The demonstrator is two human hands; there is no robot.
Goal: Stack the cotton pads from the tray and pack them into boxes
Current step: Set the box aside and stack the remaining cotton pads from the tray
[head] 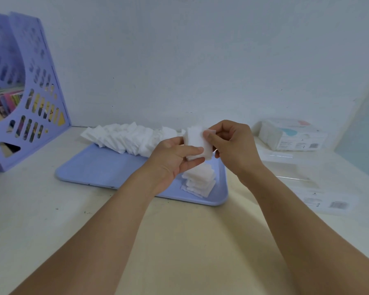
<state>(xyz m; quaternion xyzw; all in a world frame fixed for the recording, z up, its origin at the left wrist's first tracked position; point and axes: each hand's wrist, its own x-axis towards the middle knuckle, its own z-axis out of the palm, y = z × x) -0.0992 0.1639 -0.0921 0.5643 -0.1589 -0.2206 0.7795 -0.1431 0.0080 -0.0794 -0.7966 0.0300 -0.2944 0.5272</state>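
Cotton pads (197, 143) being squared up mid-air over the right half of the lavender tray (98, 167): a small held bundle sits between both hands, above the tray's near right corner. Left hand (175, 158) grips the bundle from below and the side, thumb on the front face, fingers curled under the lower edge. Right hand (228, 143) pinches the top right edge, thumb and forefinger closed on the pads. Directly under the bundle, a short stack of pads (198, 182) rests on the tray, edges a bit uneven. Long slumped row of loose pads (128, 138) runs along the tray's far edge, spilling past the left rim onto the table (51, 209). Packed box of pads (294, 135) sits far right, clear empty boxes (296, 182) lie nearer on the right, not yet filled. Step looks like aligning the bundle before adding it to the stack. To do it well: keep the left grip loose enough for the sheets to slide, tap the edges flush with the right fingers, then set it down square on the stack. Risk: soft pads fan or snag on each other, and a crooked stack likely won't slip into a box cleanly.
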